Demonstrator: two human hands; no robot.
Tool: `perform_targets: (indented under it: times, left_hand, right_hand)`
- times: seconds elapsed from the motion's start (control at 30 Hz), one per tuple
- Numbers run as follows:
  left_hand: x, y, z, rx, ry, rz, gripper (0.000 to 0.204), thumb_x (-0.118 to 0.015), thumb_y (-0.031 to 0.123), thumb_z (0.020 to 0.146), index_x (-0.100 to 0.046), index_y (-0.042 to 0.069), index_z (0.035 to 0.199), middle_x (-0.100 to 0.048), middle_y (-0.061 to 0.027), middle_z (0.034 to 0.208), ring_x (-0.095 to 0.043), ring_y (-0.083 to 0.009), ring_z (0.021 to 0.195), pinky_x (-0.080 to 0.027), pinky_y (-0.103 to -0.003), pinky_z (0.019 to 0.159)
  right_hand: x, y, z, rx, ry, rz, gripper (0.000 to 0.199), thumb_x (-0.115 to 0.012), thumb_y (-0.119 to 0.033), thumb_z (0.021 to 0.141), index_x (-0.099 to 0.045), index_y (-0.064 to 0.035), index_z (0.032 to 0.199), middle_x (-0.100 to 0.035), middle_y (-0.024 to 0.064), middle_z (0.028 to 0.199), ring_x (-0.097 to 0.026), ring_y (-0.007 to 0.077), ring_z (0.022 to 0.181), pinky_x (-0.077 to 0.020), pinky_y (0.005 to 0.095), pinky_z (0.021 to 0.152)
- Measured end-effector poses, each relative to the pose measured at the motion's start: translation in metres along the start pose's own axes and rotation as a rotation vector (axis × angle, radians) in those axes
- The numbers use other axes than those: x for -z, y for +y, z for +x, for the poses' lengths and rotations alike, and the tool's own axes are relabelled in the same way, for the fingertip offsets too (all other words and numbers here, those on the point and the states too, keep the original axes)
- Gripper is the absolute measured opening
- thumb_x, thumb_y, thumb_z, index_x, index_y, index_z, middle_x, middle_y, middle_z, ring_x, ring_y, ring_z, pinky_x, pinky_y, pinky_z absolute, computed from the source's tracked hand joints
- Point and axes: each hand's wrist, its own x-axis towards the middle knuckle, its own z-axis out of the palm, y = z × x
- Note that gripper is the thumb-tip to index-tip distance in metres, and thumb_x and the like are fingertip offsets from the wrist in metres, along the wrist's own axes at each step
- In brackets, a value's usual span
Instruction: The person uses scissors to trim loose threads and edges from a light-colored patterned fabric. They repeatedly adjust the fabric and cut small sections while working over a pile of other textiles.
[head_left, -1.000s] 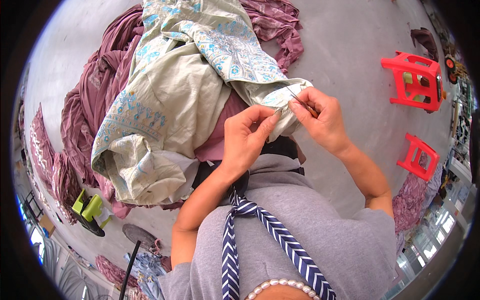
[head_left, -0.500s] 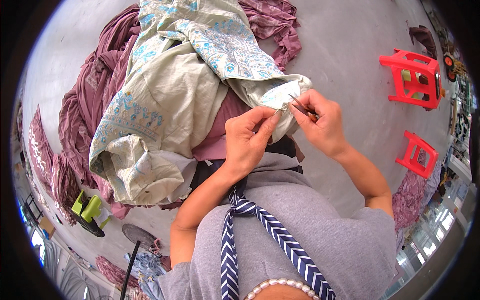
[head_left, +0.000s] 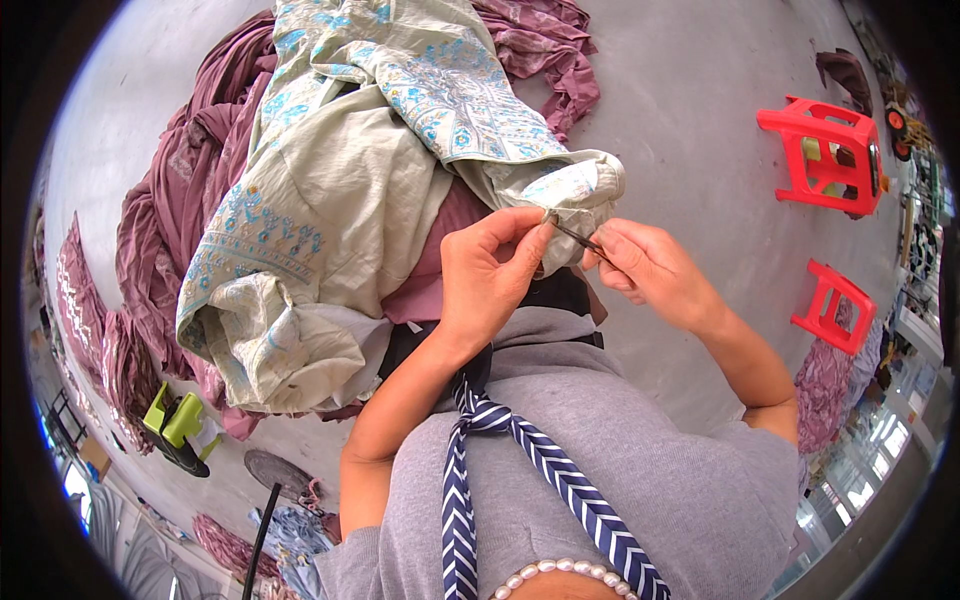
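Note:
A pale green cloth (head_left: 370, 190) with blue floral print lies bunched across my lap. At its rolled right-hand end my left hand (head_left: 490, 270) is closed, thumb and forefinger pinching the edge. My right hand (head_left: 645, 265) is closed round a small pair of dark thread snips (head_left: 573, 234). Their tips point left and reach the cloth edge right beside my left thumb. The grip end of the snips is mostly hidden by my right fingers. Any thread at the tips is too fine to make out.
Mauve cloth (head_left: 190, 170) is heaped on the floor to the left and beyond the green cloth. Two red plastic stools (head_left: 820, 155) stand on the right, with more pink cloth (head_left: 822, 395) below them. A lime green stool (head_left: 180, 418) sits at the lower left.
My right hand has turned and shifted slightly down, bringing the snips' tips left to my left fingertips. The blades, apart before, now look closed together. My left hand has moved slightly left.

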Motion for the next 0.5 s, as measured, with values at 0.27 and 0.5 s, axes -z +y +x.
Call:
perform_targets:
  times: [0.27,0.5]
  left_hand:
    - [-0.0004,0.0002,-0.0011,-0.053,0.020,0.081,0.012,-0.064,0.006,0.085,-0.066,-0.004,0.093,-0.063,-0.0025,0.068,-0.055,-0.0034,0.059,-0.044,-0.020,0.053]
    - [-0.0008,0.0018,-0.0016,-0.091,0.014,0.138,0.012,-0.064,0.004,0.083,-0.066,-0.004,0.093,-0.064,-0.0050,0.069,-0.056,-0.0044,0.060,-0.045,-0.021,0.054]
  right_hand:
    - [0.0023,0.0069,0.0074,-0.028,-0.018,0.113,0.038,-0.039,-0.033,0.100,-0.053,-0.0007,0.086,-0.035,-0.0062,0.059,-0.028,0.0025,0.050,-0.0230,0.0206,0.043]
    - [0.0005,0.0027,0.0085,-0.027,-0.001,0.102,0.037,-0.041,-0.033,0.099,-0.054,-0.0008,0.085,-0.037,-0.0053,0.060,-0.031,0.0028,0.052,-0.0257,0.0205,0.045]
